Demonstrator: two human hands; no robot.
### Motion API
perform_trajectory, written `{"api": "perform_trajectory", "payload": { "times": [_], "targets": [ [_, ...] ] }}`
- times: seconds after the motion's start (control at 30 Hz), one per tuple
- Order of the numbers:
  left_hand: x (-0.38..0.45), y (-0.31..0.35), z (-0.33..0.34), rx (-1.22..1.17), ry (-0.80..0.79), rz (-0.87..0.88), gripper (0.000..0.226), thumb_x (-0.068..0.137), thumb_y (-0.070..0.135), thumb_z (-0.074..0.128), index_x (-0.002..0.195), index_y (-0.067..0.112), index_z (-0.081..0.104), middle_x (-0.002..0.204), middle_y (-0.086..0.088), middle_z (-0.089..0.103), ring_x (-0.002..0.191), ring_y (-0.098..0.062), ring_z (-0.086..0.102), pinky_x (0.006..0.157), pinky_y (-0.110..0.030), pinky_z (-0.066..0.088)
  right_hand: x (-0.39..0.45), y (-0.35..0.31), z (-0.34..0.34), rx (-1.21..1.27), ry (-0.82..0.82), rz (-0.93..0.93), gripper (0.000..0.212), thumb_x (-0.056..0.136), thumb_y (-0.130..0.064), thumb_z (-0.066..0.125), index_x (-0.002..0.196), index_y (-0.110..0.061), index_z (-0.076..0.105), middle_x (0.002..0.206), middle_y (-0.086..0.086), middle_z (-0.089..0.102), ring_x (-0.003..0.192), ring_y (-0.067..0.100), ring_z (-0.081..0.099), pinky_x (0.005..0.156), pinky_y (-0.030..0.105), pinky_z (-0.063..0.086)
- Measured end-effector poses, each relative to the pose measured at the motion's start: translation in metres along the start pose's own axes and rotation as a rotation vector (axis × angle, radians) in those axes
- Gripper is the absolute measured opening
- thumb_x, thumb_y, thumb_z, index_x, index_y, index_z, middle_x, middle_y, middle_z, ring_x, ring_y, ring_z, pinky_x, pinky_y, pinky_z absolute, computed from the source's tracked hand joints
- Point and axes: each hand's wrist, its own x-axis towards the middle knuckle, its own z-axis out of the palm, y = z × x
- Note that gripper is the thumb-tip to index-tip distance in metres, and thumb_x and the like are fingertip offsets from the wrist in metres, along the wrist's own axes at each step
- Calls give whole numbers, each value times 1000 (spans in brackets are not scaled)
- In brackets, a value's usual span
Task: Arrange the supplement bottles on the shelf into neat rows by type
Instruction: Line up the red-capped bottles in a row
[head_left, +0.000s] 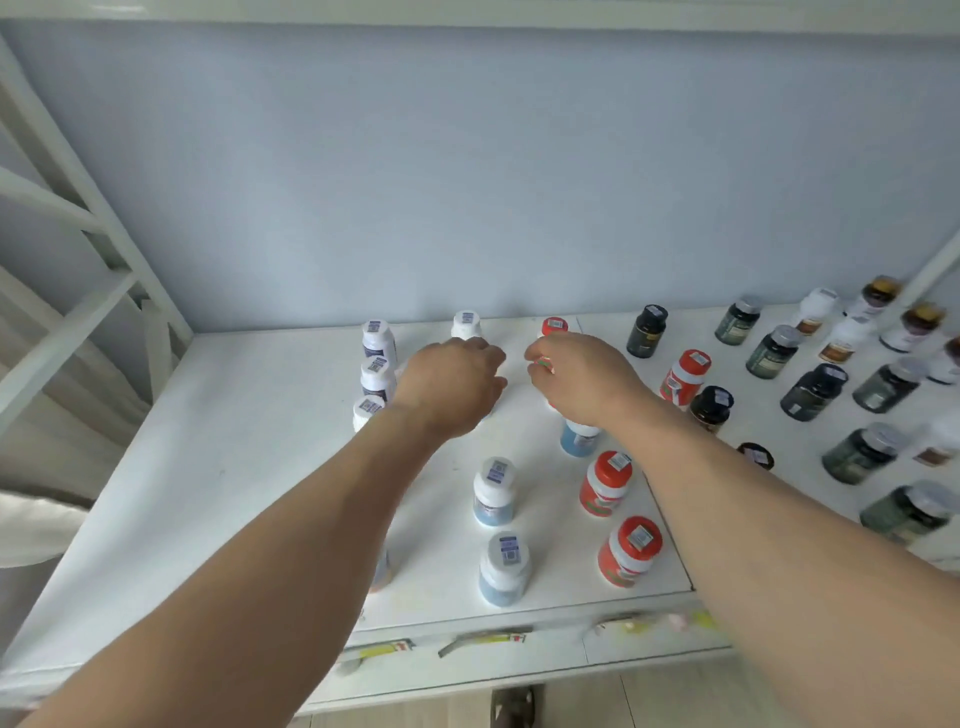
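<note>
A: Which step is this?

B: Placing, I'd judge. The right hand (576, 376) is curled round a red-capped bottle (544, 364), just at 6 o'clock of the back red-capped bottle (555, 327). The left hand (452, 382) covers something white below the white back bottle (466, 325); whether it grips, I cannot tell.

A: And next?

B: Probably bring up the orange bottles (605, 483) at 5 o'clock on the white shelf (234, 441), in line.
</note>
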Motion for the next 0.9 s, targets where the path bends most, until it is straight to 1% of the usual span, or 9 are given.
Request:
{"api": "perform_trajectory", "payload": {
  "times": [0.17, 0.27, 0.33, 0.43, 0.5, 0.6, 0.7, 0.83, 0.9],
  "targets": [
    [-47, 32, -9, -49, 44, 10, 33, 97, 39, 43, 118, 18, 59, 117, -1, 62, 103, -28, 59, 66, -30, 36, -58, -8, -12, 80, 84, 21, 35, 98, -32, 46, 130, -26, 60, 136, 1, 59, 116, 25, 57, 96, 39, 48],
    [-72, 52, -16, -87, 62, 21, 34, 97, 39, 44, 120, 19, 59, 120, -1, 61, 107, -27, 58, 73, -32, 42, -89, -3, -22, 154, 130, 36, 35, 98, -33, 48, 129, -24, 60, 134, 0, 59, 115, 23, 58, 95, 38, 49],
    [-86, 64, -15, -101, 88, 18, 35, 97, 40, 44, 120, 19, 60, 121, 0, 62, 108, -26, 58, 77, -33, 46, -110, 6, -25, 211, 171, 57, 32, 99, -33, 49, 126, -22, 61, 130, 0, 61, 113, 21, 58, 94, 37, 49],
    [-110, 85, -10, -126, 112, 2, 35, 96, 40, 46, 119, 19, 61, 120, 1, 63, 108, -26, 58, 76, -33, 47, -145, 29, -22, 314, 235, 97, 29, 99, -33, 50, 122, -22, 63, 126, -4, 63, 114, 17, 58, 90, 29, 45],
    [-129, 103, 0, -168, 103, -16, 34, 96, 39, 48, 119, 18, 61, 119, 0, 63, 107, -26, 59, 77, -34, 49, -169, 49, -16, 370, 242, 130, 28, 98, -33, 52, 121, -20, 64, 125, -4, 64, 115, 17, 58, 89, 28, 44],
    [-156, 133, 23, -250, 92, -60, 35, 95, 38, 51, 123, 19, 61, 121, 2, 63, 109, -26, 59, 79, -34, 50, -203, 80, 5, 449, 186, 170, 31, 97, -33, 55, 122, -17, 64, 124, -3, 65, 117, 15, 57, 92, 27, 44],
    [-175, 162, 56, -307, 69, -103, 41, 94, 38, 55, 130, 18, 56, 130, 3, 59, 118, -22, 53, 84, -32, 47, -227, 106, 38, 457, 75, 184, 39, 94, -37, 59, 128, -17, 60, 130, -2, 60, 121, 16, 54, 97, 29, 41],
    [-182, 187, 102, -285, 20, -112, 53, 85, 32, 69, 129, 5, 56, 129, -9, 58, 121, -29, 51, 97, -38, 44, -233, 127, 83, 211, -117, 65, 62, 87, -43, 67, 138, -14, 50, 147, 3, 46, 134, 21, 42, 107, 33, 34],
    [-179, 190, 126, -217, 6, -105, 60, 79, 33, 74, 129, 3, 56, 129, -12, 58, 123, -32, 50, 101, -41, 43, -228, 132, 103, 107, -123, 14, 66, 84, -49, 69, 137, -15, 51, 149, 3, 43, 136, 22, 39, 107, 33, 30]
  ]
}}
